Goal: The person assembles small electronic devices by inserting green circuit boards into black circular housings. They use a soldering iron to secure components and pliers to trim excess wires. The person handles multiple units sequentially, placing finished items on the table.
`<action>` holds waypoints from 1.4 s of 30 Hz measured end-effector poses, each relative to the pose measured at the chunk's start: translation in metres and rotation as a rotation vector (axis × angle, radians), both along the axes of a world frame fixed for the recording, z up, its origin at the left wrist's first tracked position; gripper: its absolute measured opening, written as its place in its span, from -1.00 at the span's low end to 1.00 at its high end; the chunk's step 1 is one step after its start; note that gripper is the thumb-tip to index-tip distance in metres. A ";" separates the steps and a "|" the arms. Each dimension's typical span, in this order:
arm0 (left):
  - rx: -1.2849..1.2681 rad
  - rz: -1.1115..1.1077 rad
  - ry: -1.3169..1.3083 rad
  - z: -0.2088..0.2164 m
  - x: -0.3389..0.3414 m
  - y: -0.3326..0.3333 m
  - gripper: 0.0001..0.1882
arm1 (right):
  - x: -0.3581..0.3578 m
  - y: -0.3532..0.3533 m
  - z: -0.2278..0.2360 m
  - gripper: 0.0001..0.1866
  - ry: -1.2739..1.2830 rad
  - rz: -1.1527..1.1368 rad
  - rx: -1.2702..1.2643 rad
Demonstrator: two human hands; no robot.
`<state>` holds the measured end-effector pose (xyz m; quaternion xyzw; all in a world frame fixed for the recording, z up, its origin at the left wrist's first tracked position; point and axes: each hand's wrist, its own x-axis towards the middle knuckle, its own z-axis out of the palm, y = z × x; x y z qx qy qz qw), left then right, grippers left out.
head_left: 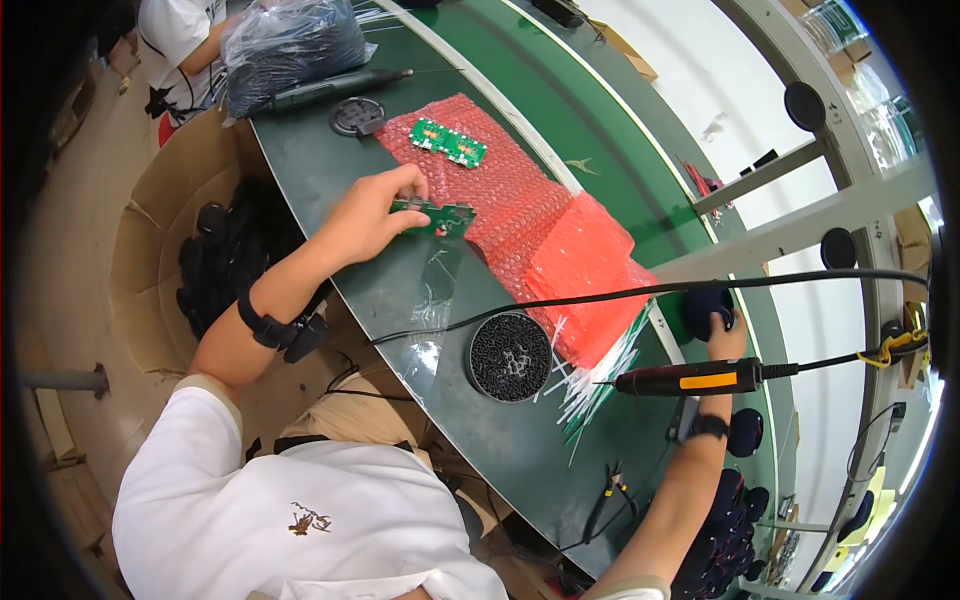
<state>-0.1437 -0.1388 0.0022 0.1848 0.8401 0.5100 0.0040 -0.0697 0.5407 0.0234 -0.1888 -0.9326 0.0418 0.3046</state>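
The dark green bench (pixel 330 180) runs from upper left to lower right of the frame, carrying a red bubble-wrap sheet (pixel 520 200) at centre with two green circuit boards (pixel 448 141) lying on its upper part. At lower centre sits a round tin of small black parts (pixel 510 356) beside loose white ties (pixel 590 385); an orange-and-black electric screwdriver (pixel 690 378) hangs across the right, partly covering the right forearm. The left hand (pixel 365 215) pinches a green circuit board (pixel 440 215) at the wrap's left edge, and the right hand (pixel 722 340) grips a dark blue rounded part (pixel 705 305) at centre right.
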 end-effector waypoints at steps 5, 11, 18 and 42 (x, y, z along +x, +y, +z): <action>0.443 -0.300 -0.157 0.021 0.069 0.017 -0.81 | 0.094 -0.152 0.085 -0.71 0.541 0.148 -0.311; 0.460 -0.628 -0.186 0.039 0.134 0.076 -0.75 | 0.219 -0.375 0.067 -0.39 0.140 0.395 -0.776; 0.383 -0.388 0.123 0.027 0.165 0.090 -0.79 | 0.207 -0.431 0.014 -0.72 0.027 0.369 -0.824; -0.681 0.470 0.428 -0.039 -0.120 -0.082 -0.77 | 0.204 -0.442 0.017 -0.61 -0.135 0.467 -1.425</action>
